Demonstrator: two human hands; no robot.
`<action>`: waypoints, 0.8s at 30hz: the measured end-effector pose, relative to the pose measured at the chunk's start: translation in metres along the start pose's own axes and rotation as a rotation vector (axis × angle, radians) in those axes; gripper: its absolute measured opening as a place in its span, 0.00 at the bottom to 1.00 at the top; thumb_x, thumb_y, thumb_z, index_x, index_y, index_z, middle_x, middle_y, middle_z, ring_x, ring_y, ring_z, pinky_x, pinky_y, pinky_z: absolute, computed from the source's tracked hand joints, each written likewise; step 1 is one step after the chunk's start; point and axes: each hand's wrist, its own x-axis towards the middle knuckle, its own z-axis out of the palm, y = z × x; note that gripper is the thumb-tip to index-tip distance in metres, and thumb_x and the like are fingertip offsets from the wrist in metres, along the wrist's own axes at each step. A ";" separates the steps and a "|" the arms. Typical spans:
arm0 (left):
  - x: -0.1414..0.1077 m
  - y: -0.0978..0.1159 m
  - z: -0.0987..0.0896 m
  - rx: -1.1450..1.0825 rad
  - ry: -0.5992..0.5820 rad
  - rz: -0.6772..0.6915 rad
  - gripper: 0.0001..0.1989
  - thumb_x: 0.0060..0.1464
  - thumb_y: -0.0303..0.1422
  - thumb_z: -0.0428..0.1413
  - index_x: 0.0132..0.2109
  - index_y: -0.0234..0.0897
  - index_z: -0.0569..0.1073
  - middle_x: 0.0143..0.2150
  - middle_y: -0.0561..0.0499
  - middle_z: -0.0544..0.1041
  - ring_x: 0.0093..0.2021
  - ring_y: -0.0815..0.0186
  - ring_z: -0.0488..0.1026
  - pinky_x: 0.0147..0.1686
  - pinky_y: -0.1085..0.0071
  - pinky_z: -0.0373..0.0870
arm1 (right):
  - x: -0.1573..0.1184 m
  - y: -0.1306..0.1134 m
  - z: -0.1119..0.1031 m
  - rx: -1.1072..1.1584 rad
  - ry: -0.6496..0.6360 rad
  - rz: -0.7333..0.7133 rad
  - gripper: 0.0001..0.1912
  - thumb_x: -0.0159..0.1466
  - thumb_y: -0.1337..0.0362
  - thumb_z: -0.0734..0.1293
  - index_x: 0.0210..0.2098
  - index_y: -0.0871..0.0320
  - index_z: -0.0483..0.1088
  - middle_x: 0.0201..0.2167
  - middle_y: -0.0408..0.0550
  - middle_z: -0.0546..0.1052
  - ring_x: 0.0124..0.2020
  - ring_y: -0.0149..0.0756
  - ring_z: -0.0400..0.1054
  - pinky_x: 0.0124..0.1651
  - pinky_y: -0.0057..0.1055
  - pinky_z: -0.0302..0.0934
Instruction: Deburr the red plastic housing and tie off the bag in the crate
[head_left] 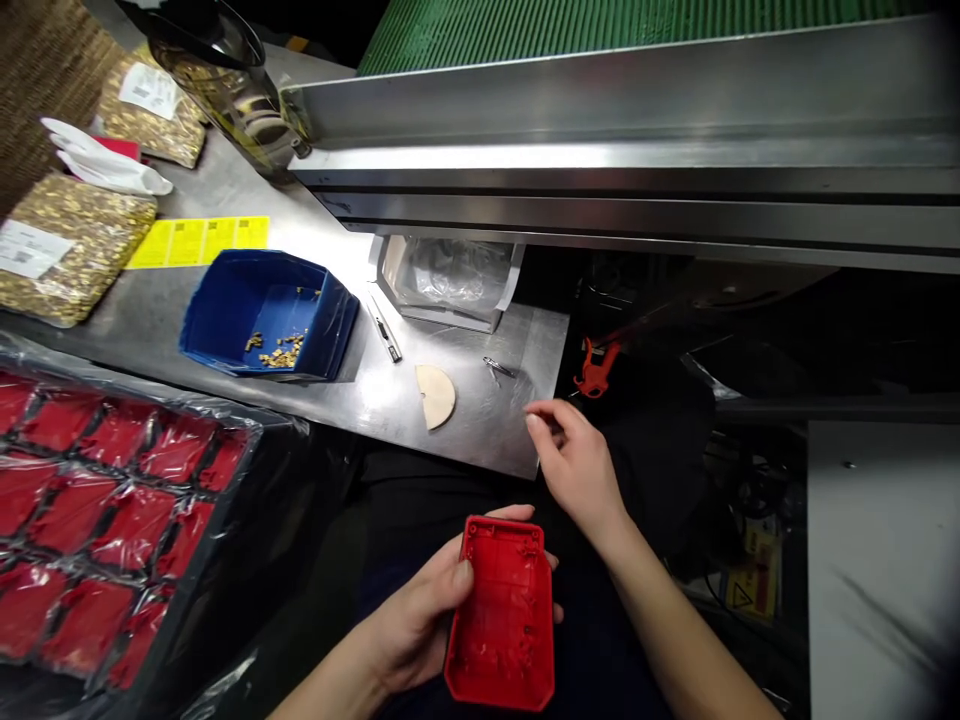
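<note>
My left hand (pixel 427 610) is wrapped round a red plastic housing (pixel 501 620), its thumb on the left rim and its fingertips showing at the right side. The open inside of the housing faces up. My right hand (pixel 574 455) hovers by the right edge of the metal table, above and to the right of the housing. Its fingers are curled, with thumb and index finger close together; whatever is between them is too small to make out. On the table lie a pale half-round disc (pixel 436 396) and a small metal tool (pixel 498 368).
A blue bin (pixel 262 310) holds small brass pieces, beside a utility knife (pixel 386 330) and a grey bin (pixel 450 322). At left sits a crate of red parts under plastic (pixel 120 530). A metal conveyor frame (pixel 600 180) crosses the top. An orange tool (pixel 596 368) hangs right.
</note>
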 end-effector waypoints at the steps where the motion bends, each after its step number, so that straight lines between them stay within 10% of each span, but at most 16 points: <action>1: -0.001 0.000 0.000 0.012 0.006 -0.003 0.44 0.54 0.48 0.68 0.71 0.39 0.62 0.64 0.32 0.72 0.59 0.38 0.76 0.55 0.50 0.72 | 0.017 0.001 0.008 -0.080 0.018 -0.019 0.12 0.73 0.57 0.61 0.50 0.54 0.72 0.46 0.49 0.77 0.43 0.38 0.74 0.47 0.33 0.69; 8: -0.008 0.002 -0.007 0.081 -0.001 -0.032 0.45 0.46 0.46 0.73 0.67 0.35 0.68 0.65 0.31 0.72 0.65 0.35 0.69 0.58 0.50 0.72 | 0.081 0.000 0.047 -0.281 0.008 -0.053 0.11 0.69 0.60 0.64 0.48 0.59 0.69 0.51 0.62 0.73 0.55 0.57 0.67 0.55 0.46 0.61; 15: -0.010 0.003 -0.016 0.027 0.020 -0.017 0.45 0.44 0.43 0.75 0.65 0.31 0.70 0.64 0.29 0.73 0.66 0.35 0.68 0.60 0.49 0.71 | 0.043 0.014 0.026 -0.252 -0.182 -0.022 0.06 0.69 0.58 0.66 0.41 0.53 0.68 0.32 0.44 0.77 0.29 0.38 0.71 0.34 0.33 0.60; 24: -0.008 0.006 -0.016 0.063 0.043 -0.049 0.40 0.46 0.44 0.74 0.61 0.31 0.72 0.56 0.32 0.79 0.56 0.45 0.78 0.53 0.57 0.74 | -0.024 -0.008 -0.018 0.194 -0.206 -0.016 0.10 0.68 0.57 0.71 0.46 0.52 0.73 0.36 0.42 0.77 0.36 0.33 0.73 0.42 0.30 0.68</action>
